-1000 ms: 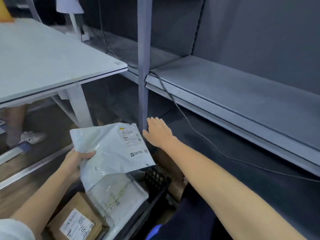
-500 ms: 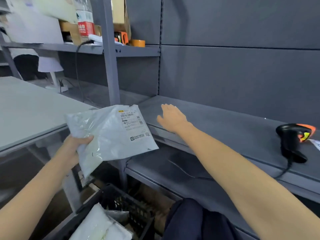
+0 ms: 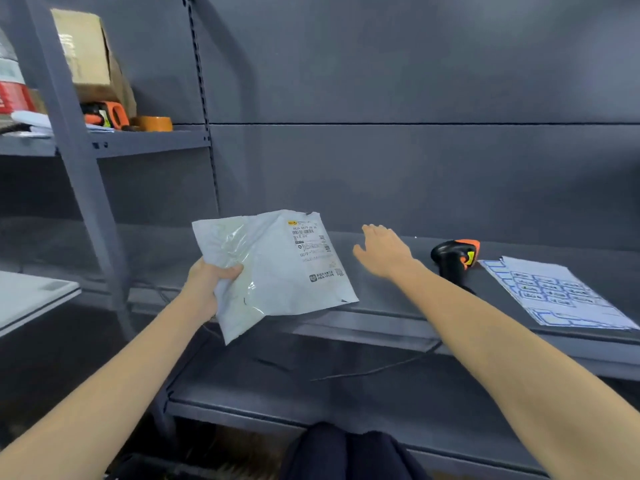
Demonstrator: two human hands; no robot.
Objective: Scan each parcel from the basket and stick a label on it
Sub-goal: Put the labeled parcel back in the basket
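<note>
Parcel gripped in your left hand, right hand spread open short of the scanner by the shelf's back edge: scanning, labelling both remain.

Glossy crinkled white plastic mailer, paper label sheets, matt grey metal shelf, black-orange plastic scanner.

The parcel is a flat white plastic mailer, crinkled and glossy, held up in the air tilted, printed label facing the camera at its upper right. The scanner, black with an orange top, stands on the grey shelf. Just to its right lies the label sheet, white with blue-edged stickers, flat on the same shelf.
</note>
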